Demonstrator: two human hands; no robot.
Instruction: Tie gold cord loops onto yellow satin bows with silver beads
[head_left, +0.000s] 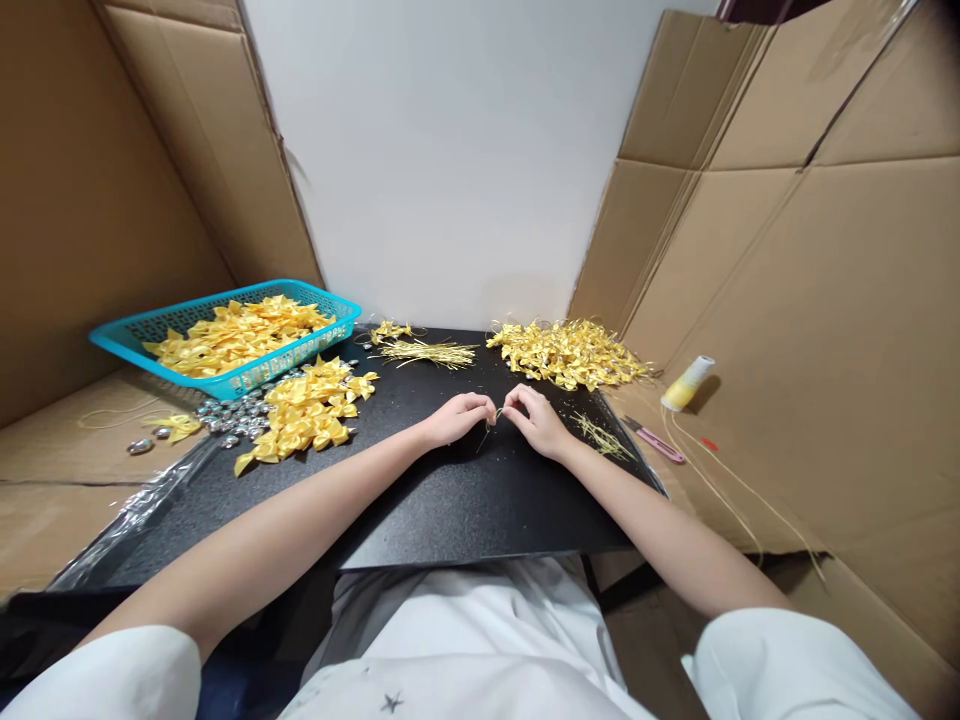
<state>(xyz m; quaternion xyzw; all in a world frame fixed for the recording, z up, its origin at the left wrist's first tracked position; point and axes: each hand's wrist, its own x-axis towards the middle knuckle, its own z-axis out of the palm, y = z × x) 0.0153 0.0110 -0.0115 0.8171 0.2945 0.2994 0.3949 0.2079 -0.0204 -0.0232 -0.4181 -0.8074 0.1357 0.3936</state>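
My left hand [461, 417] and my right hand [534, 417] meet over the middle of a black table [450, 500], fingers pinched together. Between the fingertips is a thin gold thread [491, 422], with a short end hanging down. Both forearms rest on the table. A pile of yellow ribbon bows [307, 415] lies to the left of my left hand. A bundle of cut gold threads [427, 352] lies behind my hands, and a few more threads [600, 435] lie right of my right hand.
A teal basket [232, 335] of yellow bows stands at back left, with small silver pieces [229, 420] beside it. A heap of finished yellow-gold pieces [566, 352] sits at back right. A thread spool [686, 383] and pink cutter [660, 443] lie right. Cardboard walls enclose both sides.
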